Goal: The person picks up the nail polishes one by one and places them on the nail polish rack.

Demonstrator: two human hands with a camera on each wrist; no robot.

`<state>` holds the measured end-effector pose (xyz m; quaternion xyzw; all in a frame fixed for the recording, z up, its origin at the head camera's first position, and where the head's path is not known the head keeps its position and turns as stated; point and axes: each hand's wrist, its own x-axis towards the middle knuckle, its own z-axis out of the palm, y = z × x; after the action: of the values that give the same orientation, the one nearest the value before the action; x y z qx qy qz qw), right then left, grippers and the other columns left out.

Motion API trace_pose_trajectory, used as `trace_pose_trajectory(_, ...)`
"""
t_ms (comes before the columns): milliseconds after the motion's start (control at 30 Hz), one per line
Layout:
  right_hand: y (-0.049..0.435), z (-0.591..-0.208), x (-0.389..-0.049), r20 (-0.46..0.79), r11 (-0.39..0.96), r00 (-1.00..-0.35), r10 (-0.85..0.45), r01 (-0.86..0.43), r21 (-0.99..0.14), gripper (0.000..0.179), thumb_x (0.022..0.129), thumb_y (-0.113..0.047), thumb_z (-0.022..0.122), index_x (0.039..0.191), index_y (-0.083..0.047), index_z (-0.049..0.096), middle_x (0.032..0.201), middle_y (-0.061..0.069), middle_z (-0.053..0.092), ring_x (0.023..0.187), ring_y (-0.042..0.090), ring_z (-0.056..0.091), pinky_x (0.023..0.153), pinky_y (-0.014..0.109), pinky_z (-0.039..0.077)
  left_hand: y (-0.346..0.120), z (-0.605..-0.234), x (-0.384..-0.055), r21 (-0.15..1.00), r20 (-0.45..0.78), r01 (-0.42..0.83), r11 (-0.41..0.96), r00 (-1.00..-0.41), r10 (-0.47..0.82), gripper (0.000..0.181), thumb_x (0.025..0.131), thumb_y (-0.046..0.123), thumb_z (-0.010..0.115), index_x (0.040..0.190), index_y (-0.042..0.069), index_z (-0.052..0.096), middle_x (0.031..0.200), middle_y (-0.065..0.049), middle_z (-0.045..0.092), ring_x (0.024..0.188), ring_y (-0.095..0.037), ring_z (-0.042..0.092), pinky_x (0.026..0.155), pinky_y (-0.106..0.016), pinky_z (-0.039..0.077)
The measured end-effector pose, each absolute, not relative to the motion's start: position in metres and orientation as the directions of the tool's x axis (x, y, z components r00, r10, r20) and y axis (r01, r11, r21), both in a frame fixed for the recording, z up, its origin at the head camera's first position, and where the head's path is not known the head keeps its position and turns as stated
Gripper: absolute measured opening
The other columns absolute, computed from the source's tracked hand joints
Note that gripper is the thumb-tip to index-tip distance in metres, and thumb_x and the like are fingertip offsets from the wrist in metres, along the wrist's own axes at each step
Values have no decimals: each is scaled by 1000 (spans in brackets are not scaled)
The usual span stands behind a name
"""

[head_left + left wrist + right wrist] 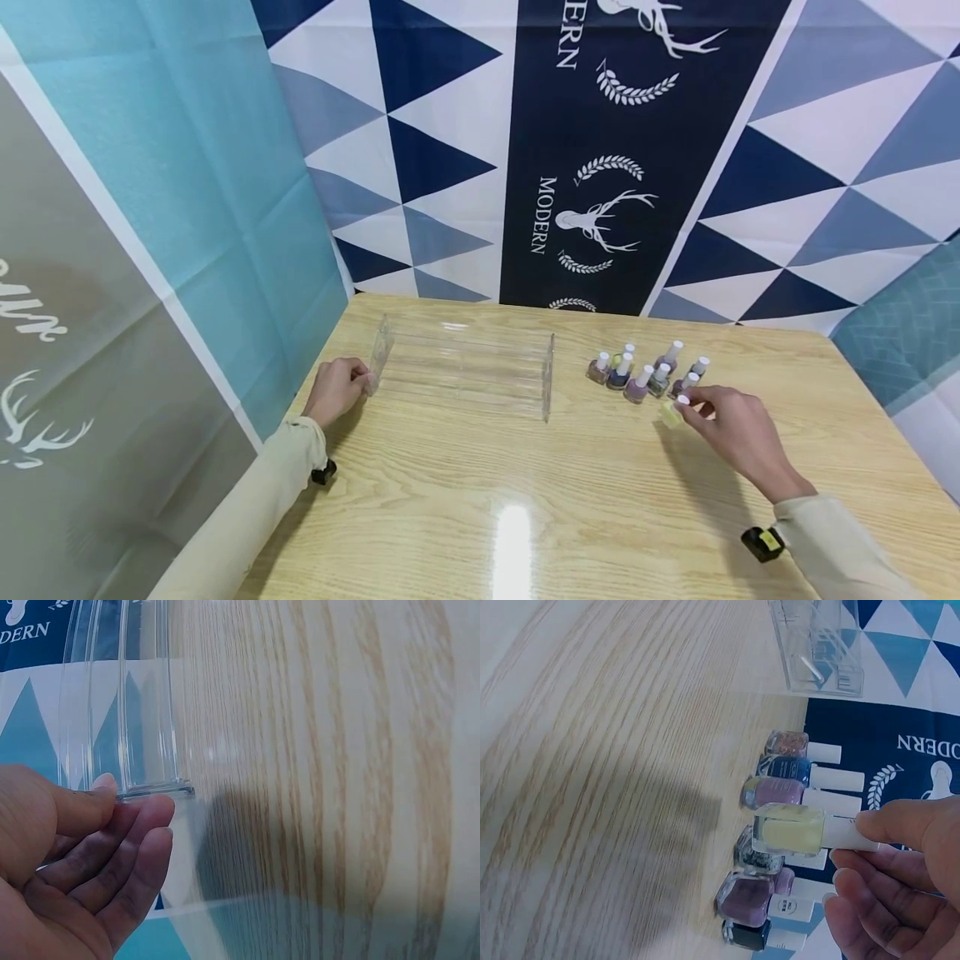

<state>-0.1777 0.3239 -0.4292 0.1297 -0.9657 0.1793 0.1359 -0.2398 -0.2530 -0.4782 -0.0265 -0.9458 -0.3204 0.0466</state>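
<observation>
At the left of the table stands a clear plastic tiered rack. My left hand pinches the end panel of this rack between thumb and fingers. On the right side, my right hand holds a nail polish bottle of pale yellow by its white cap. The bottle is in front of a cluster of several other nail polish bottles, with a purple one, a dark blue one and a mauve one among them. All wear white caps.
The wooden table runs back to a patterned cloth with triangles and deer heads. Another cloth in teal and grey hangs along the left. Black wrist cameras sit at both cuffs.
</observation>
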Motion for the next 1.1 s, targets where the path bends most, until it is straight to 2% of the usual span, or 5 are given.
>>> trace_pose_trajectory(200,317,-428,-180,339,887,-911,-236,-344,-307,8,92,-10,77,97,-4,78,83,3,73,71,18,66,57,32,47,-254,-478,-239,616,101,76,784,-995,17,15,102,9,66,93,1,74,69,-5,70,57,-15,62,53,-33,45)
trace_pose_trajectory(367,309,-427,-182,341,880,-905,-254,-362,-307,10,92,-10,77,99,-4,78,80,-1,72,70,15,64,57,31,45,-256,-479,-237,625,81,59,778,-997,11,14,103,9,65,95,2,74,71,-5,69,60,-17,64,53,-33,46)
trace_pose_trajectory(833,295,-421,-189,330,866,-906,-263,-373,-334,13,92,-10,77,101,-1,78,85,5,74,74,21,68,64,40,52,-254,-478,-238,627,105,88,774,-994,28,14,102,9,65,93,3,74,68,-2,67,59,-15,63,55,-34,47)
trace_pose_trajectory(1100,285,-419,-193,359,850,-888,-287,-409,-333,13,91,-10,78,99,0,78,82,3,73,69,16,66,57,31,47,-255,-477,-238,631,104,85,771,-994,25,13,102,9,66,93,3,73,68,-2,67,60,-16,64,55,-34,48)
